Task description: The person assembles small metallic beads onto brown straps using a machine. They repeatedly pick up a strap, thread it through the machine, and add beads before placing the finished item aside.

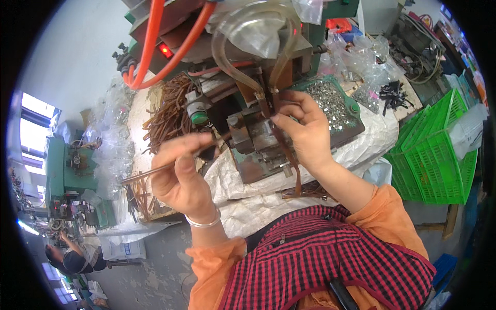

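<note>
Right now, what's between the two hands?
In the head view, the metal block of the press sits between the left hand, holding a brown strip, and the right hand.

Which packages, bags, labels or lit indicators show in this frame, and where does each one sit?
Clear plastic bags: heaped behind the machine, upper right, crumpled and see-through.
Clear plastic bags: piled at the bench's left edge, crinkled.
Red indicator light: on the machine, upper left, small glowing square.
Green crate: right of the bench, open mesh plastic.
No readable label shows.
</note>
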The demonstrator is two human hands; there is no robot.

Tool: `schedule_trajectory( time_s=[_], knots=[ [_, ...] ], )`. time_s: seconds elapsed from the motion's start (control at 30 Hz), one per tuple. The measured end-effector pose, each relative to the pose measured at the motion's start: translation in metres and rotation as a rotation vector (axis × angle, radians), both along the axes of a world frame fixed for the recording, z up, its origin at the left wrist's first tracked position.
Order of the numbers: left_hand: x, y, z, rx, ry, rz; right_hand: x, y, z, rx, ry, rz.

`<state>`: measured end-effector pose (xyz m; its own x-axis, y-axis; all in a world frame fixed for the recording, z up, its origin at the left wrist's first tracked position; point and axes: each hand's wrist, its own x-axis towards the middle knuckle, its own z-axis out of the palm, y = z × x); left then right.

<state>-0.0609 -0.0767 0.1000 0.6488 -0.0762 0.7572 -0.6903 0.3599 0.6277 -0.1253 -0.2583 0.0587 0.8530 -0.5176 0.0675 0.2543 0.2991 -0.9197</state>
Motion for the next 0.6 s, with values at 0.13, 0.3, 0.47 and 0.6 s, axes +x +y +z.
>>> schedule_trajectory(
  time_s=[0.13, 0.3, 0.47, 0.6],
  knots=[
    [-0.009, -0.016, -0.02, 0.305, -0.227, 0.204, -0.022, -0.002, 0.006, -0.242, -0.024, -0.006],
    [-0.023, -0.038, -0.049, 0.617, -0.638, 0.284, -0.045, -0.083, -0.042, -1.408, 0.348, -0.427],
    [-0.015, -0.055, -0.058, 0.594, -0.789, 0.298, -0.037, -0.125, -0.099, -1.448, 0.368, -0.597],
    [-0.012, -0.055, -0.059, 0.582, -0.8, 0.271, -0.024, -0.129, -0.092, -1.282, 0.291, -0.587]
  ],
)
